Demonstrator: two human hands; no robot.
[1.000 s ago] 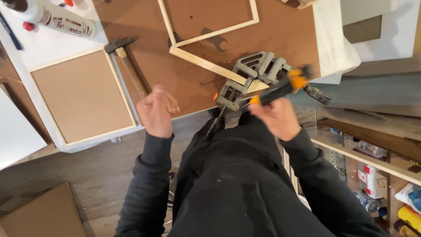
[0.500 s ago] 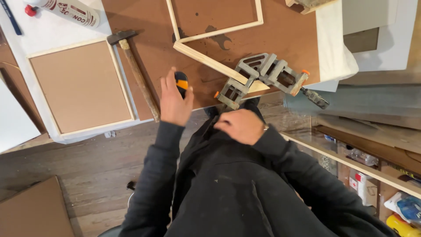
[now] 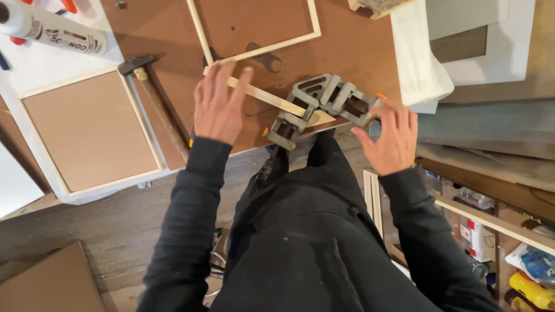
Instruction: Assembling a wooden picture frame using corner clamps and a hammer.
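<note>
A grey metal corner clamp (image 3: 321, 99) sits on the brown tabletop (image 3: 352, 40) near its front edge and grips one corner of a thin pale wooden frame (image 3: 315, 23). My left hand (image 3: 218, 107) lies flat with fingers spread on the frame's near strip (image 3: 272, 98), left of the clamp. My right hand (image 3: 388, 137) is at the clamp's right end, thumb and fingers around its orange-tipped screw handle (image 3: 378, 96). A small orange bit shows beside my left wrist; what it belongs to is hidden.
A hammer (image 3: 151, 95) lies left of my left hand. Further left are a white-framed brown board (image 3: 87, 130) and a glue bottle (image 3: 55, 30). A folded white cloth (image 3: 419, 60) lies right of the clamp. Shelves with bottles are at the lower right.
My left hand put down the black-and-orange tool and moved up onto the frame strip. My right hand left my chest and went up to the clamp's right end.
</note>
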